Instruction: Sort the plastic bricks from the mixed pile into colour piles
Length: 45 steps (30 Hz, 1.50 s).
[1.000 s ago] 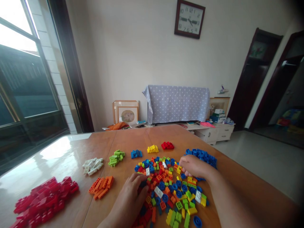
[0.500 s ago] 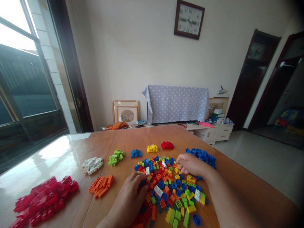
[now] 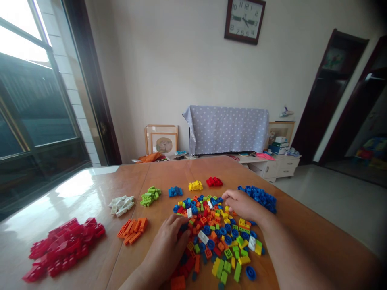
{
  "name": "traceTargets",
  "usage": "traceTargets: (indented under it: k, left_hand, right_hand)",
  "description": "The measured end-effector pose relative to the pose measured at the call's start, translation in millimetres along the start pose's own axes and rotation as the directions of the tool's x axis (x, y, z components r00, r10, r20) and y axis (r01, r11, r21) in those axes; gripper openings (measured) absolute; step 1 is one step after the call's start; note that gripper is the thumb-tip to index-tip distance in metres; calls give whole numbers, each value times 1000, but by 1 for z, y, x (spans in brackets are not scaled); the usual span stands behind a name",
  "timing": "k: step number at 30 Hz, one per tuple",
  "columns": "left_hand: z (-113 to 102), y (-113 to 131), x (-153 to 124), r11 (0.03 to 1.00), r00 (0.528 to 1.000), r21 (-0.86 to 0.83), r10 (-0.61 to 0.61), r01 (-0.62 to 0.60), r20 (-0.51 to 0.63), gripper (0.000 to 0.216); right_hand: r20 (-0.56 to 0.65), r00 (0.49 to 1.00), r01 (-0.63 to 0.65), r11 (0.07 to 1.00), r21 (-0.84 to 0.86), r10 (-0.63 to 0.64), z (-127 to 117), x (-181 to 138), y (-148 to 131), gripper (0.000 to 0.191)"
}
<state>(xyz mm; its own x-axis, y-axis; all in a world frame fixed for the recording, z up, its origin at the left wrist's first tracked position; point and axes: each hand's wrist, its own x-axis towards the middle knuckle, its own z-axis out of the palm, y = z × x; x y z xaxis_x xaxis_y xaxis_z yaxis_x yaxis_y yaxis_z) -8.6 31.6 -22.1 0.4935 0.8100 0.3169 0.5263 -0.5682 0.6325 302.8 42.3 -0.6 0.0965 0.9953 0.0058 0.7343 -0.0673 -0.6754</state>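
Note:
A mixed heap of small toy building bricks [image 3: 211, 231] in several colours, with round blue pieces among them, spreads over the wooden table. My left hand [image 3: 171, 241] rests at the heap's left edge, its fingers bent over the bricks and its thumb apart from them. Across the heap, my right hand [image 3: 238, 202] hovers by the far right side with curled fingers. Whatever lies between those fingertips is hidden. Just beyond the right hand sits a pile of blue bricks [image 3: 261, 198], partly covered by it.
Sorted piles ring the heap: dark pink-red bricks [image 3: 65, 246], orange bricks [image 3: 133, 230], white bricks [image 3: 121, 205], light green bricks [image 3: 150, 196], small blue bricks [image 3: 175, 191], yellow bricks [image 3: 196, 185] and red bricks [image 3: 214, 182]. The wooden table's [image 3: 169, 171] far edge lies behind them.
The view has tilted slightly down. My right hand has shifted a little left and away over the heap's far side. My left hand stays at about the same place.

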Motion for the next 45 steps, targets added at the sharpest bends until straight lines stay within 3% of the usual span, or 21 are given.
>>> traceTargets:
  k: [3,8,11,16,22,27,30,39,45]
  left_hand:
    - [-1,2,0,1000,1000,16,-1,1,19,31]
    - [0,0,0,998,1000,58,20,-20,12,32]
    - [0,0,0,995,1000,90,30,-31,4,32]
    - [0,10,-2,988,997,138,74,-75,13,32]
    - [-7,40,-13,944,972,238,209,-229,107,22]
    - [-2,63,-23,874,907,280,328,-397,265,36]
    - [6,63,-25,854,886,300,322,-424,334,48]
    - [19,56,-26,872,893,307,260,-381,368,51]
    - [14,68,-27,894,930,327,209,-307,302,34]
  right_hand:
    - [14,996,-83,996,-12,83,-11,-5,5,20]
    - [216,959,-178,983,-41,183,-21,-14,4,20]
    - [337,937,-95,995,-5,91,-18,-21,-7,15]
    - [394,916,38,994,101,-75,-9,-34,-31,13]
    - [559,811,154,985,75,-170,4,-43,-50,14]
    - [491,837,283,959,-5,-244,9,-46,-58,15]
    - [435,861,309,951,-33,-264,9,-46,-58,16]
    - [399,875,309,951,-23,-274,8,-45,-56,22]
    - [409,872,293,956,2,-268,5,-41,-53,25]
